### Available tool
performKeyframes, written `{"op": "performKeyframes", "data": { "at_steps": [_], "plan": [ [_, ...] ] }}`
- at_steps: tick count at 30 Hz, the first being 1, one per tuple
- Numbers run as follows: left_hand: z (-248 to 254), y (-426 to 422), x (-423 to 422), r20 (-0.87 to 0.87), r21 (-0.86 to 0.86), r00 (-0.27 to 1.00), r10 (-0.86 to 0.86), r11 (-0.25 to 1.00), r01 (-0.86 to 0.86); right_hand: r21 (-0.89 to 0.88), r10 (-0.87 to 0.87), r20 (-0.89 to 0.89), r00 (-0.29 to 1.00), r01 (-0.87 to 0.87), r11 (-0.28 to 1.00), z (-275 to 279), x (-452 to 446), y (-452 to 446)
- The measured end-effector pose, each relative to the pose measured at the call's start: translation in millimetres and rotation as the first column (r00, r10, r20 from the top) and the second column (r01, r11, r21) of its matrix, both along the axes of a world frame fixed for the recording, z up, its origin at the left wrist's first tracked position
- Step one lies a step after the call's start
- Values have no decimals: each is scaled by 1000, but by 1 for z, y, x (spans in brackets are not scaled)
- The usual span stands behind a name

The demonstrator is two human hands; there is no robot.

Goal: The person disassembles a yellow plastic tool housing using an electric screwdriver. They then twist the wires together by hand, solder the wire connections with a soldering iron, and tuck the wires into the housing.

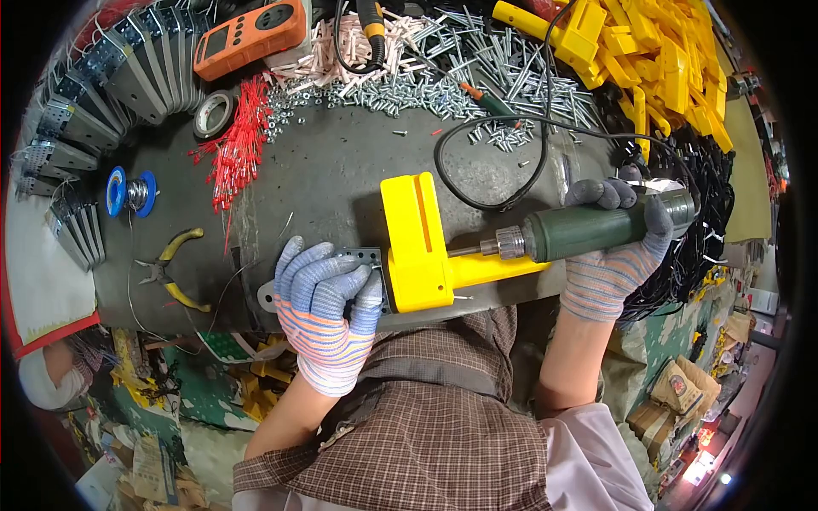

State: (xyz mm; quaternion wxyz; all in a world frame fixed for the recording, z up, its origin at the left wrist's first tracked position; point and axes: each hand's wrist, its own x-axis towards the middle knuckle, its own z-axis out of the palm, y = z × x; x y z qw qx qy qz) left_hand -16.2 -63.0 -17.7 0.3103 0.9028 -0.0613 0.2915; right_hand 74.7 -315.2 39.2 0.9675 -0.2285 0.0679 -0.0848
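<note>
Left hand (328, 311): in the head view, covered by a striped glove and laid over a perforated metal bracket (366, 254), fingers bent; whether the bracket is clamped between thumb and fingers cannot be told, since the underside is hidden
Right hand (613, 260): gloved likewise, closed around the green body of an electric screwdriver (588, 232), which is held nearly level
Yellow plastic housing (416, 243): placed between the two hands near the front edge of the dark worktop (332, 179), its left side set against the bracket, its arm stretched rightward under the tool
Driver bit (464, 251): pointed leftward and brought to the housing's right side; whether the housing is entered by the tip cannot be told
Pliers (175, 268): laid left of the left hand, yellow handles spread, near a blue solder spool (132, 193)
Back of worktop: covered by loose screws (383, 95), with an orange multimeter (250, 37) beside them and a tape roll (213, 115) and red leads (239, 145) near it
Right rear: occupied by a heap of yellow housings (660, 60)
Left rear: lined with upright metal brackets (128, 72)
</note>
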Motion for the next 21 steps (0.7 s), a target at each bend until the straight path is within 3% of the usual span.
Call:
{"op": "performKeyframes", "data": {
  "at_steps": [21],
  "plan": [
    [2,-1,4,-71,50,997,10,999,-7,25,-45,-47,998,47,999,-4,4,5]
  ]
}}
